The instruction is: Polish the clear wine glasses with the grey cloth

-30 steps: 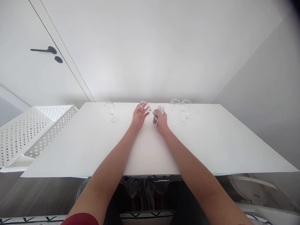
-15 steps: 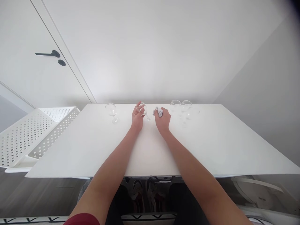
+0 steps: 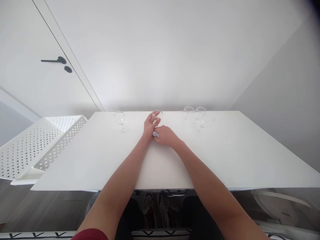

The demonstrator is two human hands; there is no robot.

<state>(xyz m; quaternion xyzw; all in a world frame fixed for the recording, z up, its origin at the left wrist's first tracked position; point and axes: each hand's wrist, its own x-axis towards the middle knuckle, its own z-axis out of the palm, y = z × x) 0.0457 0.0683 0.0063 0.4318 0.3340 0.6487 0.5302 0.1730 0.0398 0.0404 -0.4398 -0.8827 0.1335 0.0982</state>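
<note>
My left hand [image 3: 150,127] is wrapped round the bowl of a clear stemmed glass [image 3: 157,115] held upright above the white table [image 3: 100,156]. My right hand [image 3: 165,136] is closed on a small white cloth [image 3: 155,134] and sits right against the left hand, under the glass at its stem or foot, which is hidden. A second clear glass [image 3: 120,120] stands to the left of my hands. A few more clear glasses [image 3: 196,116] stand close together to the right, near the far edge.
A white perforated rack [image 3: 37,146] stands off the table's left side. A white door with a dark handle [image 3: 55,61] is at the back left. A white wall runs just behind the table's far edge. My legs show under the near edge.
The left hand has turned the glass from tilted to upright. My right hand with the cloth has moved left and nearer, from beside the glass to underneath it, against the left hand.
</note>
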